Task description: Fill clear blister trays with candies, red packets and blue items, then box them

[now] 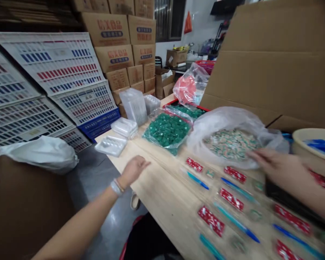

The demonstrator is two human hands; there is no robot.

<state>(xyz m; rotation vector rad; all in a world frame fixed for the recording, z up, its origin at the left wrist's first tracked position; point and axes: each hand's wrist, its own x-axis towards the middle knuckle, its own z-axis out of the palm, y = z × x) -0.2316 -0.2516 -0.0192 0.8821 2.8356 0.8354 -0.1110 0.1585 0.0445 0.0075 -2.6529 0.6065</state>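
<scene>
Left arm (pixel 83 220) | left hand (pixel 134 169) closed | plastic bag (pixel 230 115) beside right hand (pixel 277 168), grip unclear

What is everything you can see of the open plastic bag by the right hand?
The plastic bag looks thin, whitish, see-through and crumpled, its mouth open wide. A heap of small green, white and pinkish pieces lies inside. It sits on the table, before the cardboard. The right hand is at its edge; blur hides whether they touch.
</scene>
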